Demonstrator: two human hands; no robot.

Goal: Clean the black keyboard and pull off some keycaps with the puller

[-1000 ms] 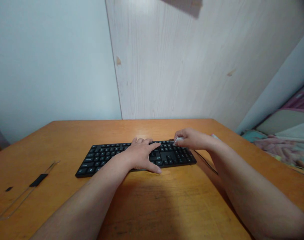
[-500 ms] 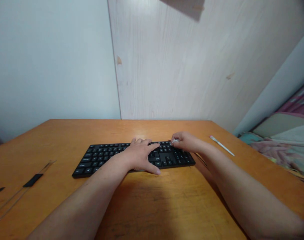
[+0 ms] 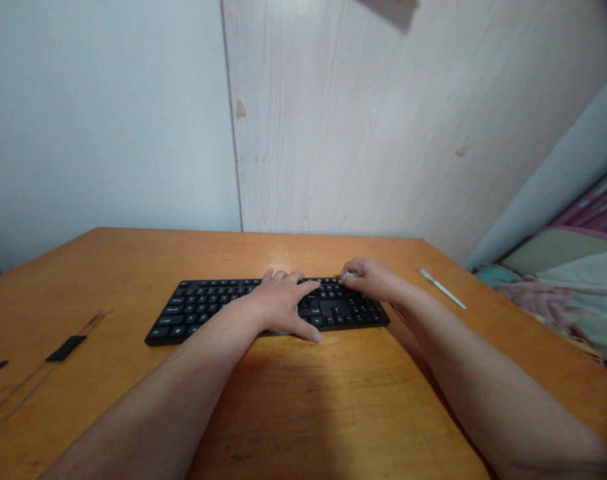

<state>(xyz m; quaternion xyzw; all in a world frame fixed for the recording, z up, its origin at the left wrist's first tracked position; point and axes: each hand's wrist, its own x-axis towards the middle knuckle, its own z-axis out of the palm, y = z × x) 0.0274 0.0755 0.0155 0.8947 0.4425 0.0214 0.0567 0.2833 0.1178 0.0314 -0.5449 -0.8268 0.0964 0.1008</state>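
Our left hand (image 3: 278, 308) lay spread, fingers released on keyboard (image 3: 346, 312). Our right hand (image 3: 373, 280) pinched small white bit (image 3: 349, 275) at keyboard's top edge. Keyboard sat mid-desk (image 3: 358, 393).

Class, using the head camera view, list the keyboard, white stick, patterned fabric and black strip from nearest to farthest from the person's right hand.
From the right hand:
1. Black keyboard, directly beneath it.
2. White stick, on the table, to its right.
3. Patterned fabric, beyond the table, farther right.
4. Black strip, on the table, far left.
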